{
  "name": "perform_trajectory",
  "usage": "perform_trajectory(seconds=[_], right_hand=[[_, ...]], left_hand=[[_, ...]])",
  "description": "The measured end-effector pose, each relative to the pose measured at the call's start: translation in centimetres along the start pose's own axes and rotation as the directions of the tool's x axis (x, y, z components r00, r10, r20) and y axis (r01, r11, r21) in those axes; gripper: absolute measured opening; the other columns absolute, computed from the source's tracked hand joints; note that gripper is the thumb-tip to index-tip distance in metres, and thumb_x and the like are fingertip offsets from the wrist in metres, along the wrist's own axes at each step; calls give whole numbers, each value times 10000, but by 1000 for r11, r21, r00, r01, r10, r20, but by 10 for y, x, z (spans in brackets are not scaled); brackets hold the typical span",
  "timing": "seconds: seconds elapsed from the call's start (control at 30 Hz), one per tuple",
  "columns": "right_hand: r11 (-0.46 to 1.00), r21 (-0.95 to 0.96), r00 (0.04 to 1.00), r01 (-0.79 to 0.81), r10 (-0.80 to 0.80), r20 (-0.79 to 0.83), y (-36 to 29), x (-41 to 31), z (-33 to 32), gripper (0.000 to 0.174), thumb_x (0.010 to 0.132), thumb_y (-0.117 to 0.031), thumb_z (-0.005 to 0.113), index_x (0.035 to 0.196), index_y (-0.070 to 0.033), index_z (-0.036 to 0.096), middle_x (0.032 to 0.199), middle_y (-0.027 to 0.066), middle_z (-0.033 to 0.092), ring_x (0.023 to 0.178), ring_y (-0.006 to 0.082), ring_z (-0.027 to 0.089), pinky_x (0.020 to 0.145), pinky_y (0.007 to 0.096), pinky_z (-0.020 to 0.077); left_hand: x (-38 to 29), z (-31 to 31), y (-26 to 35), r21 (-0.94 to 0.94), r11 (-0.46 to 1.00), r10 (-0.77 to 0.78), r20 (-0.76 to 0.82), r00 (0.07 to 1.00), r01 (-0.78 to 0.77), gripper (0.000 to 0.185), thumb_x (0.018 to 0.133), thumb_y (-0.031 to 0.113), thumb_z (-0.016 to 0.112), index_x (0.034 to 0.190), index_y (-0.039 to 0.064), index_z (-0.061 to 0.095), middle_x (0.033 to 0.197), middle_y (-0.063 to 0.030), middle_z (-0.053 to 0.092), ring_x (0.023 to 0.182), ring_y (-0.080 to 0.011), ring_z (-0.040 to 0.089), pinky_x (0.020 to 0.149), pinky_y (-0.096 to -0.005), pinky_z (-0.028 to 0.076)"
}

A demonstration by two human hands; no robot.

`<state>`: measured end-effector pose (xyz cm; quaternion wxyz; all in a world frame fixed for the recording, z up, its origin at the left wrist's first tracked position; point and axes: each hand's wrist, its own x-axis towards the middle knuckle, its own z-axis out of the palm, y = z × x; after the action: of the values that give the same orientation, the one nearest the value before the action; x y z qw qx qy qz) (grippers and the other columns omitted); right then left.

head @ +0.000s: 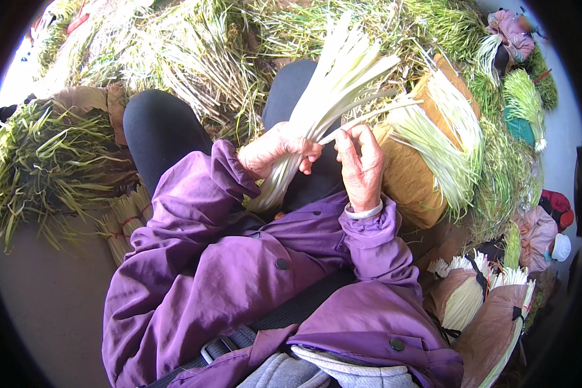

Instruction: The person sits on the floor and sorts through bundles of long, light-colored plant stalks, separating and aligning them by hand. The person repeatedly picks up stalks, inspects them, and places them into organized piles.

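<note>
A thick bundle of pale green-white plant stalks [320,92] slants up and away from my lap, with my left hand [282,149] closed around its lower part. At the right side of the bundle, my right hand [360,162] pinches one loose stalk [380,111] between thumb and forefinger. A light-coloured bangle circles my right wrist. To the right, more pale stalks [429,150] lie in two loose bunches over a yellow-brown covered support [402,179]. The lower ends of the held bundle rest near my lap.
Leafy green stalks [48,160] are heaped at left beside tied pale bundles [121,225]. Cut grass [189,58] spreads ahead. Wrapped stalk bundles [490,310] stand at lower right. Other people [511,34] [538,237] sit along the right edge, near green bunches [524,97].
</note>
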<state>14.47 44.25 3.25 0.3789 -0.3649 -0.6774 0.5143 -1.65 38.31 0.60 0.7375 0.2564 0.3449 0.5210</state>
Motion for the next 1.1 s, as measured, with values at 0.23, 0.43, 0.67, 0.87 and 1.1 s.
perform_trajectory(seconds=[0.23,0.43,0.67,0.87,1.1], right_hand=[[945,293,988,-146,124,90,8,-15,-10,98,875,-119,534,824,-37,514,686,-7,503,597,44,452,557,182,380],[831,509,952,-223,74,296,9,-20,-22,104,882,-138,504,882,-38,532,802,34,530,690,83,479,666,222,407],[883,371,942,-288,192,274,5,-22,-28,92,870,-112,523,880,-28,558,766,19,538,649,63,466,612,205,393],[990,25,979,-141,136,153,9,-16,-20,98,843,-101,564,852,-4,553,677,10,538,582,81,487,542,235,397],[965,-263,993,19,14,120,3,-17,-20,58,804,-40,568,813,1,528,657,83,551,594,155,561,556,279,432]], left_hand=[[0,-1,-1,-122,992,26,44,999,-20,409,686,187,726,981,-14,526,794,-101,567,655,-147,573,605,-270,497],[0,1,-1,-173,985,-1,56,998,11,329,720,119,683,977,-14,528,915,-165,596,785,-199,604,674,-288,506],[2,-1,0,-132,991,-1,128,992,18,312,711,169,706,918,4,540,916,-163,599,806,-226,615,753,-330,511],[-2,8,9,101,995,-30,46,998,26,433,692,235,751,982,-14,548,921,-132,608,815,-220,615,748,-315,508],[-4,20,11,187,982,8,2,1000,-8,349,721,187,723,961,-31,595,875,-111,625,791,-200,614,746,-304,494]])
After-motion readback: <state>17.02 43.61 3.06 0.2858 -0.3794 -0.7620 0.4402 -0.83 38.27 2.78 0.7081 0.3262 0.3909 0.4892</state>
